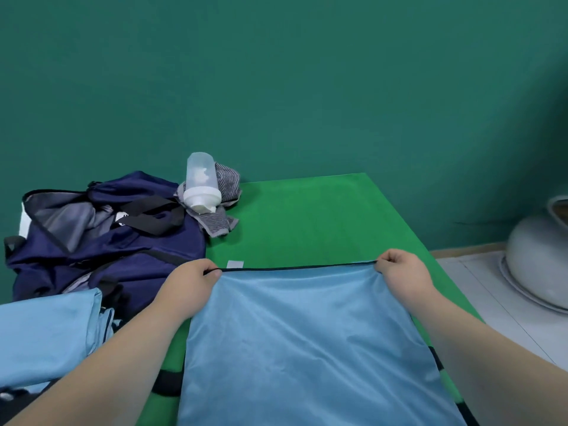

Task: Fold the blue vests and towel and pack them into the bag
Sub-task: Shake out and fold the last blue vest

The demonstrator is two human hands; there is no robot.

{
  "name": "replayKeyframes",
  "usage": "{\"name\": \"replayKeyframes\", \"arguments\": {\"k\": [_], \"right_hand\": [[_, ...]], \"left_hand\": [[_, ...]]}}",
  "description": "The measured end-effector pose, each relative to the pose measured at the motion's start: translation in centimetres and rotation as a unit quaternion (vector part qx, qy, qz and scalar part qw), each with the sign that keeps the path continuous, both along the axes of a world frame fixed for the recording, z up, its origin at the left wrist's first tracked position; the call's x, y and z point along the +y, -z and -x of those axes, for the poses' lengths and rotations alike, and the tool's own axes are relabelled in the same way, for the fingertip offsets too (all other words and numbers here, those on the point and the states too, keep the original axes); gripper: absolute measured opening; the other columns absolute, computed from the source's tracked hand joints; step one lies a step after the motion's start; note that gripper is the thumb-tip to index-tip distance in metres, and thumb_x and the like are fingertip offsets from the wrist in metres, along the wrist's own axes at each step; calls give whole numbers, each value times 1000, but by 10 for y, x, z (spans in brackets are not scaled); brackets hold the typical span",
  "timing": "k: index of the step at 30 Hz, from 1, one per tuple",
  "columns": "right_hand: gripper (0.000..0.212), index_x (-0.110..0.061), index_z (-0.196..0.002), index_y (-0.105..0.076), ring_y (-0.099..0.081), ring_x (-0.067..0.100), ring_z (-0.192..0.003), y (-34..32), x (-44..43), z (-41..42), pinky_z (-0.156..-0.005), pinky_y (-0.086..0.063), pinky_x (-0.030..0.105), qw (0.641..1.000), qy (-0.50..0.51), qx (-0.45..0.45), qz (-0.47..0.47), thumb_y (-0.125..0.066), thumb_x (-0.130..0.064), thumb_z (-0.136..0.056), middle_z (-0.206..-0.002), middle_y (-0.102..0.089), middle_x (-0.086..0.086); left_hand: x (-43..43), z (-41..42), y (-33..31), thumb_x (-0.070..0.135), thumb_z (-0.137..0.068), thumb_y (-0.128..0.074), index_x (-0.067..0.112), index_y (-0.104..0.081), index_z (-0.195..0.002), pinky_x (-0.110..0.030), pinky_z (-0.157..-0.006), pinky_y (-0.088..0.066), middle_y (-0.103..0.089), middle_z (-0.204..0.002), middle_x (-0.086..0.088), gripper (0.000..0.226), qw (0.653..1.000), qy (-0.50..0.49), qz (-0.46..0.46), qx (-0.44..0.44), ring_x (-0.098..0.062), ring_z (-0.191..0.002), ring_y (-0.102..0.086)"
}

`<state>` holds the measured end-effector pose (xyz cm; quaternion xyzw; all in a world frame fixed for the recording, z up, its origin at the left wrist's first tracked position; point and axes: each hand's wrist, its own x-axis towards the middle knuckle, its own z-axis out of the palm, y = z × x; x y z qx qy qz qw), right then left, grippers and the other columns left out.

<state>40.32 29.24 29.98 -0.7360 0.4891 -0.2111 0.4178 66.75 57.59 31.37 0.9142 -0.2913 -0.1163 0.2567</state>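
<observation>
Head view, hands (296,279) pinching smooth blue vest (307,348)

My view of a staged recording room, teal backdrop wall (307,81), green-covered bench (313,219), white tiled floor (491,290), pale fan base (541,265).

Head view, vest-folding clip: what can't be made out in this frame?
- Blue vest: its near end is cut off by the bottom edge.
- Bag: the contents are hidden by its own collapsed flaps.
- Light blue cloth: cut by the left edge and overlapped by the left arm; vest or towel, unclear.
- Left hand, right hand: fingertips curl under the vest's hem.
</observation>
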Motion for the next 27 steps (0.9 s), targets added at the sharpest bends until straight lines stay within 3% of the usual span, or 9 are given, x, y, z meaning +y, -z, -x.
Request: {"name": "replayKeyframes", "arguments": {"k": [7, 11, 14, 16, 19, 20, 22, 24, 27], "right_hand": [[13, -14, -86, -60, -60, 28, -77, 21, -26, -43, -62, -43, 30, 971, -38, 204, 119, -52, -23, -90, -83, -63, 6], [21, -26, -107, -57, -51, 27, -104, 28, -23, -44, -88, -39, 38, 888, -93, 338, 298, -56, -31, -87, -108, -53, 3], [23, -22, -92, -63, -52, 29, -95, 26, -3, -38, -85, -38, 42, 816, -147, 317, 459, -70, -22, -70, -101, -57, 3], [19, -18, -86, -67, -54, 32, -92, 32, 19, -36, -82, -43, 43, 793, -211, 269, 505, -69, -21, -68, -95, -61, 6], [48, -19, -115, -66, -49, 39, -125, 43, 43, -31, -101, -40, 53, 799, -277, 342, 410, -39, -47, -87, -131, -59, 13], [61, -22, -136, -54, -35, 40, -140, 45, 42, -28, -111, -29, 56, 811, -271, 363, 370, -30, -57, -91, -150, -44, 13], [79, -33, -158, -13, 1, 35, -153, 47, 33, -19, -120, -4, 56, 830, -272, 392, 290, -14, -76, -91, -167, -3, 6], [88, -38, -157, 10, 16, 29, -152, 47, 24, -12, -122, 4, 52, 831, -287, 394, 267, 3, -83, -81, -167, 14, 1], [97, -36, -156, 16, 19, 25, -152, 49, 18, -7, -123, 6, 51, 836, -301, 378, 261, 16, -82, -71, -166, 18, -1]], "left_hand": [[-33, -17, 34, 35, -98, -50, 16, -56, -82, -40, -71, -50, -58, -81, -4, 25, 990, 13, -75, -118, -29, -85, -59], [-31, 3, 39, 36, -83, -69, 14, -64, -96, -44, -71, -46, -56, -92, -7, 26, 939, 34, -92, -331, -33, -88, -53], [-27, 39, 46, 42, -84, -51, 18, -67, -102, -45, -84, -51, -61, -108, -8, 34, 935, 126, -19, -331, -31, -102, -56], [-26, 63, 57, 49, -84, -42, 20, -69, -107, -46, -95, -52, -63, -123, -9, 45, 936, 201, -68, -281, -31, -116, -59], [-26, 73, 70, 67, -92, -26, 22, -57, -137, -51, -113, -28, -46, -151, -11, 71, 933, 232, -184, -206, -29, -139, -44], [-26, 69, 71, 75, -91, -9, 25, -34, -153, -50, -118, -13, -20, -163, -9, 83, 931, 231, -194, -206, -27, -150, -23], [-21, 55, 74, 84, -69, 20, 27, 16, -152, -49, -121, 10, 27, -158, 1, 101, 929, 238, -215, -183, -21, -150, 19], [-15, 43, 72, 86, -54, 34, 30, 28, -148, -45, -120, 15, 36, -156, 1, 109, 927, 251, -221, -169, -19, -147, 30], [-12, 37, 73, 85, -52, 40, 29, 32, -145, -41, -117, 19, 34, -158, 3, 109, 925, 258, -228, -159, -17, -145, 32]]}}
